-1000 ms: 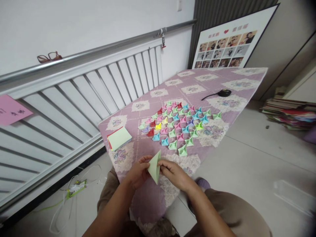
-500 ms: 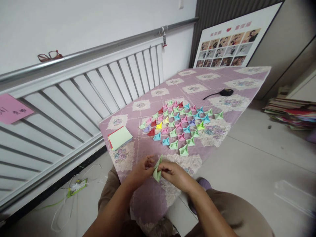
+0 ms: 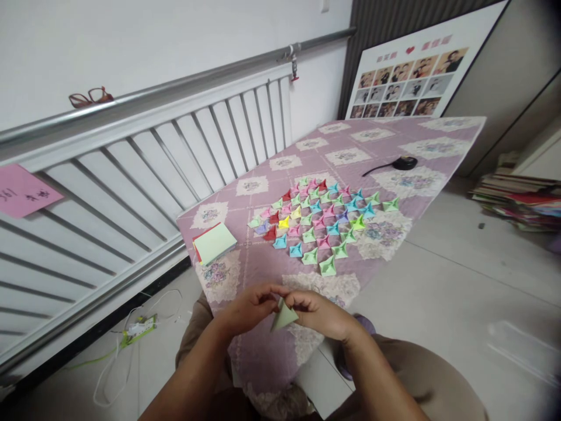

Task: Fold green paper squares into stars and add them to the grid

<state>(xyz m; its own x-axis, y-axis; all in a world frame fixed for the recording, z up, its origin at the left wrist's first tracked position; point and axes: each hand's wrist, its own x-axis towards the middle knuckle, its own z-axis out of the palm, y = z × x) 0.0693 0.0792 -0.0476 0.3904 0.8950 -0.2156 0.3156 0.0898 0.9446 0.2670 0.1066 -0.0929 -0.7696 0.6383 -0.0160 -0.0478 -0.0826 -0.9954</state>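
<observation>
A folded piece of pale green paper (image 3: 286,317) is held between my two hands above the near part of the table, its lower end showing as a triangle. My left hand (image 3: 253,307) pinches it at the upper left. On the other side, my right hand (image 3: 316,313) grips its upper right edge with thumb and fingers. Beyond my hands, several small folded paper boats (image 3: 323,241) in green, pink, blue, red, yellow and purple stand in rows. To the left lies a stack of coloured paper sheets (image 3: 214,244), a pale green one on top.
The flowered tablecloth (image 3: 267,257) covers the table. A black corded object (image 3: 404,163) lies toward its far right. Along the left runs a white radiator (image 3: 166,158), with glasses (image 3: 91,97) on the pipe above. A power strip (image 3: 139,330) with cables is on the floor.
The green paper has turned, from a narrow upright shape to a triangle. My left fingers have closed in on its top edge, and both hands have come together.
</observation>
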